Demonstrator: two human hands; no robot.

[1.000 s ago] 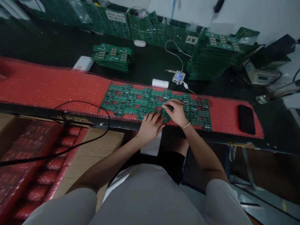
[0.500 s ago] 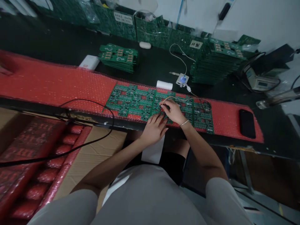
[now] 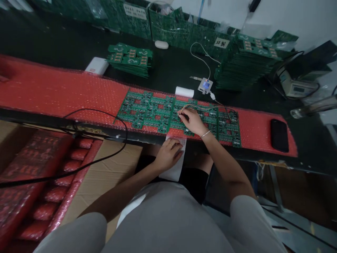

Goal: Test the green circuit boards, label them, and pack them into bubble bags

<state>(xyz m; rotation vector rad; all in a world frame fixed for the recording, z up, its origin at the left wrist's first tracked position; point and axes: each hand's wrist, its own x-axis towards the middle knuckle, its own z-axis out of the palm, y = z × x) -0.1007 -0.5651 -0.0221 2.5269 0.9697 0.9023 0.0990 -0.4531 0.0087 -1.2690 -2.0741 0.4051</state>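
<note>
My right hand is above the middle of the green circuit boards. Its thumb and forefinger pinch the end of a thin cable; the tip itself is too small to make out. This cable runs to a small white device with a lit screen. Below the table's front edge, my left hand has its fingers bent together on a white paper strip that hangs toward my lap. Its fingertips are partly hidden. The boards lie side by side on red bubble wrap.
Stacks of green boards stand behind, a low stack at left and a tall stack at right. A white roll lies behind the boards. A black phone rests at right. A black cable loops over the front edge at left.
My left hand has drawn back from the boards toward me, onto the white paper strip. My right hand still pinches the cable end over the boards, nearly in the same place.
</note>
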